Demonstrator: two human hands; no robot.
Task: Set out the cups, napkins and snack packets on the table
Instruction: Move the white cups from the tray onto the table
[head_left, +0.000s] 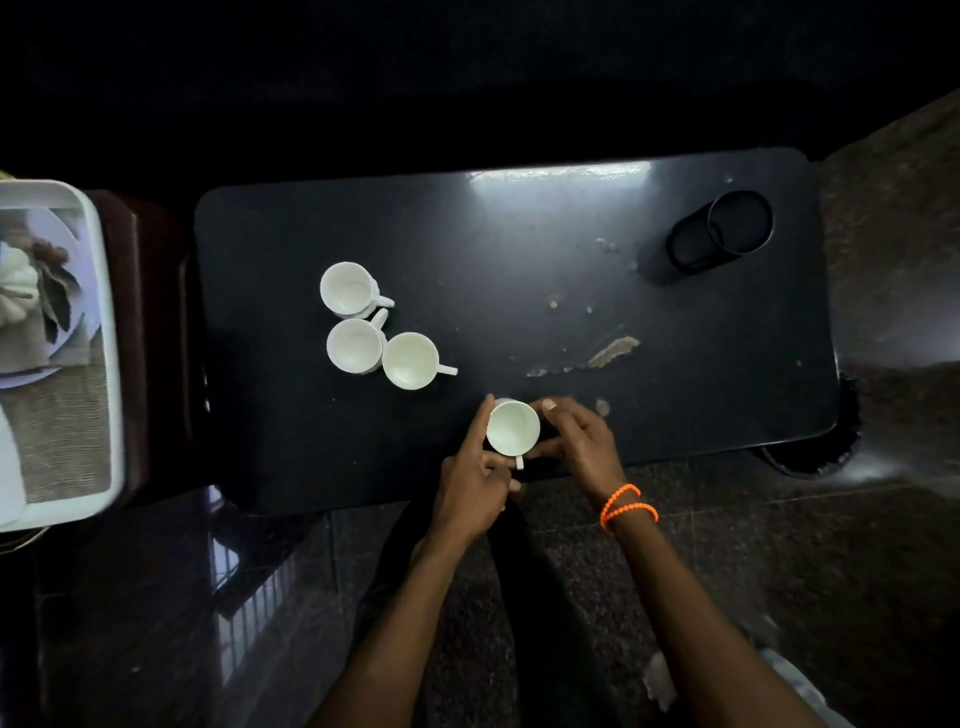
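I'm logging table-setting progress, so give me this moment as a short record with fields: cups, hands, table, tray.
cups: four white, all empty, upright on the table
grouped cups: three close together at left-centre
held cup: near the front edge, handle toward the person
left hand: fingers against the held cup's left side
right hand: fingers round its right side; orange bracelet on the wrist
table: dark, worn patches right of centre
black holder: far right corner
tray: white, off the table to the left

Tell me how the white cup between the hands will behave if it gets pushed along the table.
The white cup looks like rigid glazed ceramic, so it would probably slide rather than flex. It stands upright on the worn black table, so rough patches might snag it. Likely chips if knocked against another cup.
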